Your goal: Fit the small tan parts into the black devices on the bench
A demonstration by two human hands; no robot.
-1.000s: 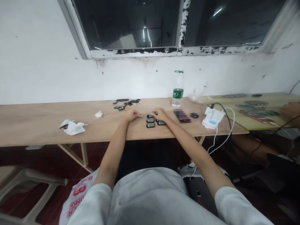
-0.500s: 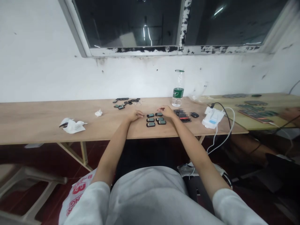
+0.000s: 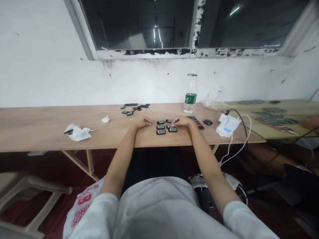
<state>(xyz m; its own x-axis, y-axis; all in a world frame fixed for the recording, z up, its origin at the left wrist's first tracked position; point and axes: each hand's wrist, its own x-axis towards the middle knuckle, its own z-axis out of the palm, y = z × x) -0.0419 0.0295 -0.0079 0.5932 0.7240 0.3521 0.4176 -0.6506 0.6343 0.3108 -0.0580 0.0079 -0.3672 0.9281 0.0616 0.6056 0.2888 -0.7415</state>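
Several small black cases with grey-green boards in them, like key fob halves, lie in two columns on the wooden table; one is the near-left case [image 3: 160, 132]. My left hand [image 3: 143, 121] rests on the tabletop left of them, fingers stretched out, holding nothing I can see. Over the right column, my right hand [image 3: 179, 121] has its thumb and fingertips together at the middle case [image 3: 169, 126], partly covering it. Anything tiny between those fingertips is too small to make out. Just right of this hand lies a phone [image 3: 196, 122], partly covered.
Behind the cases is a pile of black case parts [image 3: 136, 109]. A plastic bottle [image 3: 190, 98] stands near the wall. To the right are a black key fob [image 3: 207, 122] and a white power strip [image 3: 227, 125] with cables. Crumpled tissue [image 3: 79, 132] lies left. Another person's hand [image 3: 311, 122] is far right.
My right hand has moved nearer to me, from the far-right case to the middle one of the right column. My left hand has hardly moved.
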